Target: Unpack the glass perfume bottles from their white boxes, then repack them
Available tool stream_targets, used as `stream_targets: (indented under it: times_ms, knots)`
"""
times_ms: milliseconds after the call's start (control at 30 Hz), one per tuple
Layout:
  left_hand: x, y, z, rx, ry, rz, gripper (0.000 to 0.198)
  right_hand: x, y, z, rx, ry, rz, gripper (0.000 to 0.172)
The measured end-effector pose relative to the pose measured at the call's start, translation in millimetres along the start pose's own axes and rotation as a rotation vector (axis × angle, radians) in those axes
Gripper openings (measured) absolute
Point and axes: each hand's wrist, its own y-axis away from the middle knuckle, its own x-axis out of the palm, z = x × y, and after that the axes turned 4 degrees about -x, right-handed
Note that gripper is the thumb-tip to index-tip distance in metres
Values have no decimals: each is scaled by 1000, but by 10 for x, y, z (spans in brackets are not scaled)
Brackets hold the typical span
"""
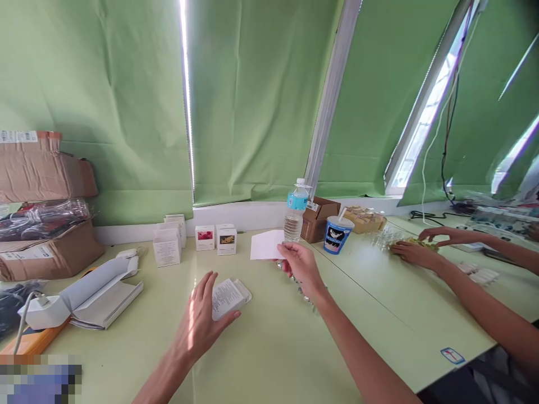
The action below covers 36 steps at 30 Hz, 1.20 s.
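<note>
My right hand [300,269] pinches a white sheet of paper [265,247] by its right edge, above the table. Something shiny, perhaps a bracelet, shows at that wrist. My left hand [202,320] is open, with its fingers spread, at the left side of a small white printed carton [229,297] whose flap stands out at the right end. Whether the fingers touch the carton I cannot tell. Further back are small white boxes with a red picture [205,238] and a dark yellow picture [227,240], and a row of white printed boxes [167,247].
A water bottle [296,213], a blue cup [337,234] and a brown cardboard box [316,219] stand behind my right hand. At the left are stacked cartons [42,241], an opened white box [105,297] and a charger [44,311]. Another person's hands [416,252] work at the right.
</note>
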Motion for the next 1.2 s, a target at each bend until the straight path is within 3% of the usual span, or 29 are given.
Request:
stream_targets:
  times_ms: [133, 267, 433, 667, 800, 933, 1100, 1200]
  knots:
    - [-177, -13, -172, 218, 37, -21, 38, 257, 114, 127, 106, -93, 198, 34]
    - [-336, -41, -216, 277, 68, -42, 41, 421, 230, 231, 256, -311, 416, 28]
    - [-435, -111, -111, 249, 149, -91, 38, 461, 221, 167, 421, -575, 461, 20]
    - [-420, -176, -14, 128, 314, -131, 28, 544, 195, -55, 661, -898, 398, 8]
    - [-422, -182, -10, 63, 335, -98, 32, 600, 252, -19, 620, -903, 429, 11]
    - [-460, -226, 49, -41, 358, -140, 35, 635, 333, 71, 524, -752, 500, 30]
    - [-630, -325, 416, -389, 631, -145, 56, 593, 370, -11, 450, -620, 534, 27]
    - [-849, -314, 716, -526, 644, -147, 59, 548, 340, -119, 445, -596, 512, 25]
